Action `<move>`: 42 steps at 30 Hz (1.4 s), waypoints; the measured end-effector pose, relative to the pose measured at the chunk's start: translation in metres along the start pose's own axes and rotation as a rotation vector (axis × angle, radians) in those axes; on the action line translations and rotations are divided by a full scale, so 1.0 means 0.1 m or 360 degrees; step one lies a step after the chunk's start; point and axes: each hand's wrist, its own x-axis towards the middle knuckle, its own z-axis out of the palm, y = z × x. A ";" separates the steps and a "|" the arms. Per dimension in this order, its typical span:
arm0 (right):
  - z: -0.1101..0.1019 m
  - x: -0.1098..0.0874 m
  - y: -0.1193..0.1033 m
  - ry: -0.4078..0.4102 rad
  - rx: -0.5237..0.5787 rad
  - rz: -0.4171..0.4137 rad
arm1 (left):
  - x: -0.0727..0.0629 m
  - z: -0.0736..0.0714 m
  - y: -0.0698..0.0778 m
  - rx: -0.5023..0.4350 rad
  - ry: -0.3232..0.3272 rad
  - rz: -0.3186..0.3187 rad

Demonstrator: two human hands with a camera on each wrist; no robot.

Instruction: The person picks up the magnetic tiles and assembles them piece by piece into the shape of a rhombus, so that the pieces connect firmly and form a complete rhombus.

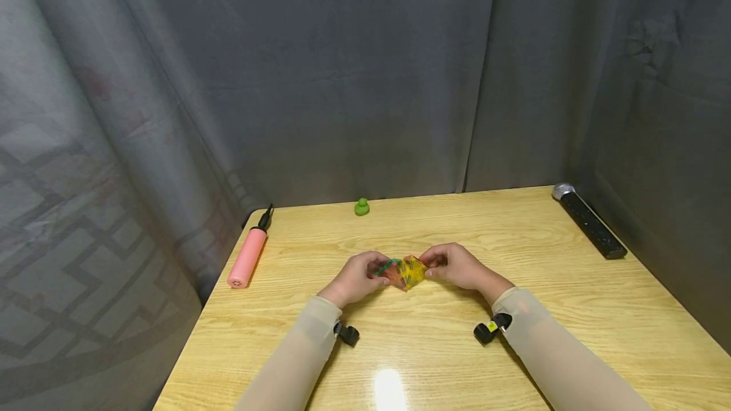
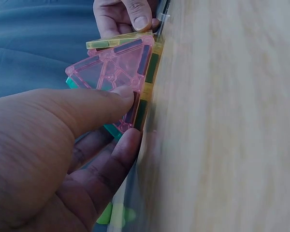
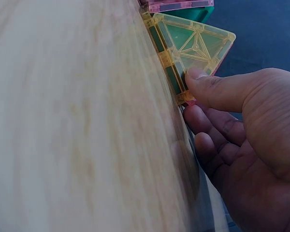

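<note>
Translucent magnetic tiles stand joined in a small built shape over the middle of the table. At its left end my left hand (image 1: 356,276) pinches a pink triangular tile (image 2: 104,65) at a lower corner, thumb on its face. A green tile (image 3: 204,14) shows behind the pink one. My right hand (image 1: 457,266) pinches the opposite end, its thumb on the corner of a yellow triangular tile (image 3: 195,46). Along the bottom, next to the tabletop, runs a yellow tile edge (image 2: 147,87). The shape's inside is mostly hidden.
The wooden table (image 1: 365,360) bears a pink hand pump (image 1: 249,257) at the left edge. A small green duck-like toy (image 1: 362,207) sits at the back, and a black microphone (image 1: 591,222) lies at the right. Grey curtains (image 1: 342,81) hang behind and beside the table.
</note>
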 end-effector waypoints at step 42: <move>0.00 0.03 0.05 0.0093 0.0155 -0.0081 | 0.00 0.03 0.02 0.0002 0.0043 -0.0007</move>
